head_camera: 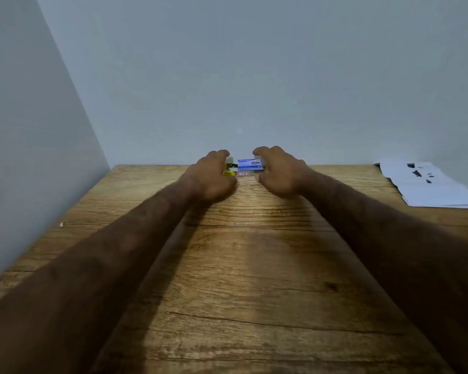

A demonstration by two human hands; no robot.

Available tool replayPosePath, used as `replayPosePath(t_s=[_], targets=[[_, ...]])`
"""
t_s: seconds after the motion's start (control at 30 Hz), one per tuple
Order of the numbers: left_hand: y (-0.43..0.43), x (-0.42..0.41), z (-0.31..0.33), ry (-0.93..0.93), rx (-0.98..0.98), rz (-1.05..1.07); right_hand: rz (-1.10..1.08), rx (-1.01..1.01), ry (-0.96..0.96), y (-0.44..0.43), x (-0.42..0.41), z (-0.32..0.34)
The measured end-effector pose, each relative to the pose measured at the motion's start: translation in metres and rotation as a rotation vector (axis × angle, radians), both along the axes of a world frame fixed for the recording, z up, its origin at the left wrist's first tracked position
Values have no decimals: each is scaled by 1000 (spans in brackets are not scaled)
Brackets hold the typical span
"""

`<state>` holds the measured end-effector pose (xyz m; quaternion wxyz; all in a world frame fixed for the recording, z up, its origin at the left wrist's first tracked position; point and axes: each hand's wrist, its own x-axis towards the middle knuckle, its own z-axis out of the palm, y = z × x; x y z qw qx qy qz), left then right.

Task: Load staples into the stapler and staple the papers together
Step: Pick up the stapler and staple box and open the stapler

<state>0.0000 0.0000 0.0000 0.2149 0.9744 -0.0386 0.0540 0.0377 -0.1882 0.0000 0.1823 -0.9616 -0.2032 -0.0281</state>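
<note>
At the far edge of the wooden surface, the left hand curls round the yellow stapler, grip unconfirmable, and the right hand pinches the blue-and-white staple box; loading and stapling the far-right white papers remain.

From where I stand, the person works bare-armed. The left forearm is uncovered along all of its visible length, long and lean, narrowing gently toward the wrist, with fine dark hair lying across its upper side. The right forearm is much the same: bare, slim, and hairy right down to the wrist bone. The left grip is ungloved, its back broad and rounded, with knuckles that show as soft bumps. The right grip is bare too, its knuckles forming a low ridge. Both are blurred, so nails and finer marks cannot be made out.
</note>
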Motion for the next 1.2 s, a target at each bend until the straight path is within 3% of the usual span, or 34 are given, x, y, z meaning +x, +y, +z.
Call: replayPosePath(t_s=[0.57,0.87,1.2], targets=[[10,-4,4,-53,93,-31,8,4,-40,2,-4,1],[8,-63,14,16,-27,-116,85,-125,-41,-13,-60,13],[-2,-158,7,28,-128,-242,230,-100,-22,-57,-155,17]])
